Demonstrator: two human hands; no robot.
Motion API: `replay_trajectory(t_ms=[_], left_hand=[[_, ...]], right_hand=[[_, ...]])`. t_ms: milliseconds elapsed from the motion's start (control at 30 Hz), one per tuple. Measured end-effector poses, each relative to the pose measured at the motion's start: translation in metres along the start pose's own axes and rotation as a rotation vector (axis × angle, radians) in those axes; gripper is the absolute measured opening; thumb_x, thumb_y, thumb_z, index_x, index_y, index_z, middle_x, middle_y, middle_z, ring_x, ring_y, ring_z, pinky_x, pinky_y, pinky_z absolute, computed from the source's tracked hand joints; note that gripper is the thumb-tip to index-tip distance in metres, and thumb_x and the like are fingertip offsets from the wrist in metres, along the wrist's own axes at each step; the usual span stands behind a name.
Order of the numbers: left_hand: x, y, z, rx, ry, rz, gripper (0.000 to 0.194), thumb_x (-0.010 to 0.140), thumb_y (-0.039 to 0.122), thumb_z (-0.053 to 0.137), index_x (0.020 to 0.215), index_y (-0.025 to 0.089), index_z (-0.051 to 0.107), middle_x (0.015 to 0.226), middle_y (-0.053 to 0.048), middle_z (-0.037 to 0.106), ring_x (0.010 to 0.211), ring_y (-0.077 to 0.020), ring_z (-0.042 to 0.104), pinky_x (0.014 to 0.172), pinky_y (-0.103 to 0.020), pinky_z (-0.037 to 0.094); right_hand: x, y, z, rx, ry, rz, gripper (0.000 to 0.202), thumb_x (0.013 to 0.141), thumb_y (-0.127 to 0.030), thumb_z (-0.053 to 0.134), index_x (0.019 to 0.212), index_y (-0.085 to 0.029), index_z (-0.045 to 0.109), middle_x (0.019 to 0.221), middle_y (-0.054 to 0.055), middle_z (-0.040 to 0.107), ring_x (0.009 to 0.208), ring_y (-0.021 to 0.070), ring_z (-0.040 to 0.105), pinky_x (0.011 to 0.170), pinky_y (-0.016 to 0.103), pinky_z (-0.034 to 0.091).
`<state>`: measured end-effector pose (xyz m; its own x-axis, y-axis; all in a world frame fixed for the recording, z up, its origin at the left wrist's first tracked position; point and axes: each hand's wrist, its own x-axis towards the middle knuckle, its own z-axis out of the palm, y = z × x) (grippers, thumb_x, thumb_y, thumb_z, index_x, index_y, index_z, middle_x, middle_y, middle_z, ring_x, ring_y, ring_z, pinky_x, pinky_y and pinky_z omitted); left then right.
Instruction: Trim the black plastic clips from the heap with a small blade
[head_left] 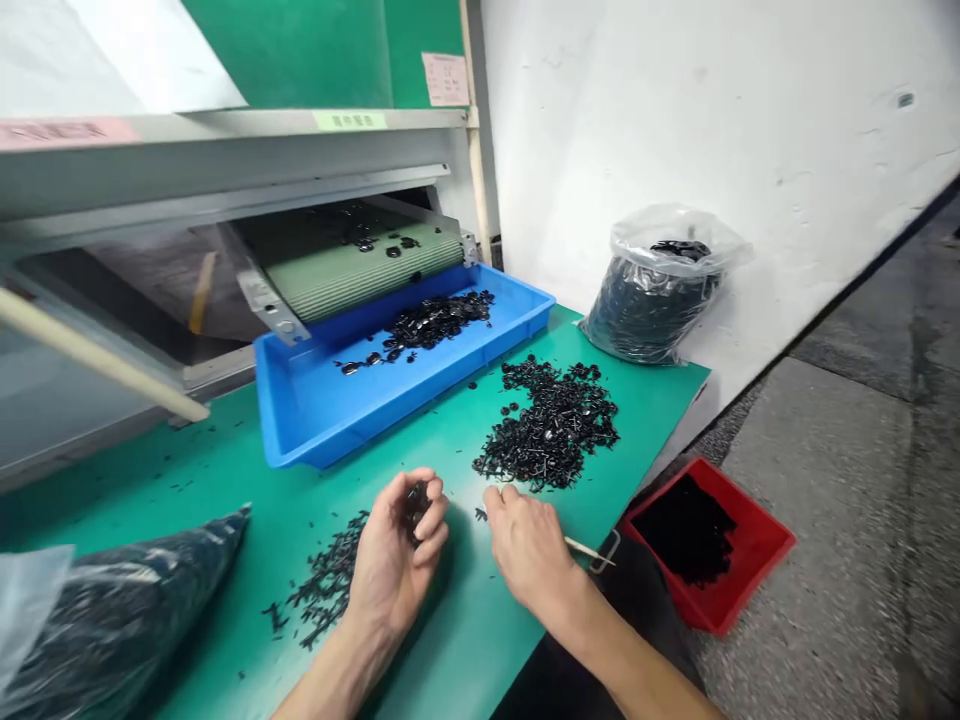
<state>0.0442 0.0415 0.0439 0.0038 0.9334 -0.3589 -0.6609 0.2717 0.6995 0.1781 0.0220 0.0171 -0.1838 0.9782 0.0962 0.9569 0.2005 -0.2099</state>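
Observation:
My left hand (397,550) is cupped palm up above the green table (465,640), its fingers curled round small black parts (415,505). My right hand (529,545) is closed, knuckles up, just below a pile of small black parts (555,425); a thin pale stick (589,550) pokes out from under it. A small black piece (481,514) lies beside its fingertips. Left of my left hand, partly hidden by it, is a spread of thin black pieces (330,580).
A blue tray (300,400) with black parts sits under a green conveyor belt (352,265). Filled plastic bags stand at the back right (649,300) and lie at the front left (127,610). A red bin (757,545) holding black pieces is beyond the table's right edge.

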Motion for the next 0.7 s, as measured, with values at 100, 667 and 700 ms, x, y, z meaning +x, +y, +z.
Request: replay_trajectory(t_ms=[100,667,700], left_hand=[[-0.001,0.018,-0.006,-0.014,0.029,0.066,0.018,0.088,0.028,0.057,0.08,0.013,0.064,0.072,0.0,0.051,0.043,-0.0044,0.038,0.027,-0.01,0.026],[-0.076,0.181,-0.095,0.459,0.626,0.962,0.023,0.07,0.036,0.074,0.073,0.018,0.059,0.061,0.007,0.052,0.045,-0.0043,0.04,0.036,-0.013,0.028],[-0.075,0.189,-0.103,0.5,0.667,0.968,0.022,0.068,0.033,0.075,0.07,0.017,0.06,0.059,0.006,0.053,0.046,-0.0054,0.043,0.039,-0.014,0.033]], right_hand=[[-0.001,-0.015,0.004,0.023,0.018,-0.105,0.039,0.086,0.005,0.033,0.094,-0.022,0.06,0.085,0.004,0.069,0.07,0.0158,0.069,0.057,0.024,0.042],[-0.011,0.007,0.066,0.109,0.38,-0.402,0.031,0.088,-0.002,0.04,0.108,-0.018,0.057,0.079,0.002,0.059,0.059,0.0165,0.06,0.05,0.028,0.032],[-0.011,0.004,0.064,0.135,0.375,-0.395,0.03,0.087,-0.001,0.041,0.105,-0.018,0.057,0.078,0.003,0.059,0.06,0.017,0.059,0.051,0.028,0.032]])
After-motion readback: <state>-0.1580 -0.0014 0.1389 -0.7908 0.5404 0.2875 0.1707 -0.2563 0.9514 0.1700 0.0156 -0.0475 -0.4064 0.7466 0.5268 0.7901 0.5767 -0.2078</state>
